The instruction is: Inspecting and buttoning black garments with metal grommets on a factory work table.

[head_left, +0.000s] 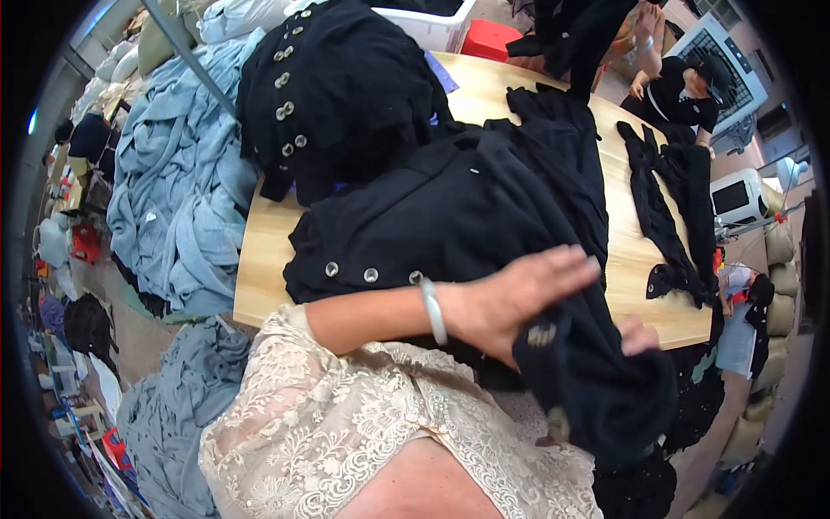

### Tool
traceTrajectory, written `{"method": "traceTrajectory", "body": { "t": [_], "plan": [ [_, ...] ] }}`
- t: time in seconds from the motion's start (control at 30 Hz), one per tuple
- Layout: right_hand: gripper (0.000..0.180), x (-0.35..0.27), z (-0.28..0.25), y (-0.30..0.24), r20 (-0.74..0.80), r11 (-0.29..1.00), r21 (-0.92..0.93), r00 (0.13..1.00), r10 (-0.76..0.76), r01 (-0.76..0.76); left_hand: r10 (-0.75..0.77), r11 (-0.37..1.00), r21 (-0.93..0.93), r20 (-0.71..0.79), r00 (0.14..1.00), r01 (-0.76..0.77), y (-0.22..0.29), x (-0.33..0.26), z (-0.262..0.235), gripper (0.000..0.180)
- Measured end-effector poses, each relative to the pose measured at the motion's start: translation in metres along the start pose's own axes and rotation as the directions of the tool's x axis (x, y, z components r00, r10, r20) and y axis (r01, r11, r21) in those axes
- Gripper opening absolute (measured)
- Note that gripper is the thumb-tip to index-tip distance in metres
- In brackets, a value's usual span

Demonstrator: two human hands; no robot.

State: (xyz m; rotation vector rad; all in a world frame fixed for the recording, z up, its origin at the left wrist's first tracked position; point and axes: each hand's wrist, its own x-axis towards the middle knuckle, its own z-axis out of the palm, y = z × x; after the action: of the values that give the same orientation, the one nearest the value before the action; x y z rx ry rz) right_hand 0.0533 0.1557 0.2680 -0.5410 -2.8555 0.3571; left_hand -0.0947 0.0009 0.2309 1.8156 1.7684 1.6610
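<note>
A black buttoned knit garment [424,216] lies spread over the table in front of me, its metal-ringed buttons along the near edge. My left hand [519,298], a pale bangle at its wrist, reaches across to the right with fingers stretched out flat above the cloth, slightly blurred. Its thumb side touches a bunched black garment part [605,389] that has a button on it. Just the fingertips of my right hand [638,336] show over the top of that bunched part; they are curled on the cloth, and the rest of the hand is hidden behind it.
A tall stack of black buttoned garments [346,86] stands at the far left of the wooden table [259,259]. Black strips of cloth [683,208] lie at its right. Blue-grey garments [181,182] are heaped at left. A co-worker [683,95] is at the far right.
</note>
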Motion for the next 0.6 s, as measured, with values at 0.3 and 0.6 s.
{"method": "traceTrajectory", "body": {
  "t": [0.3,0.6],
  "plan": [
    [0.048,0.063,-0.004,0.033,0.085,0.945,0.167,0.950,-0.299,0.282,-0.428,0.374,-0.765,0.360,0.829,0.525,-0.031,-0.022,0.086,0.074],
    [0.051,0.108,0.095,0.063,0.340,0.661,0.735,0.925,-0.170,-0.149,-0.902,0.148,-0.761,0.159,0.403,0.632,-0.126,0.022,-0.112,0.029]
  ]
}}
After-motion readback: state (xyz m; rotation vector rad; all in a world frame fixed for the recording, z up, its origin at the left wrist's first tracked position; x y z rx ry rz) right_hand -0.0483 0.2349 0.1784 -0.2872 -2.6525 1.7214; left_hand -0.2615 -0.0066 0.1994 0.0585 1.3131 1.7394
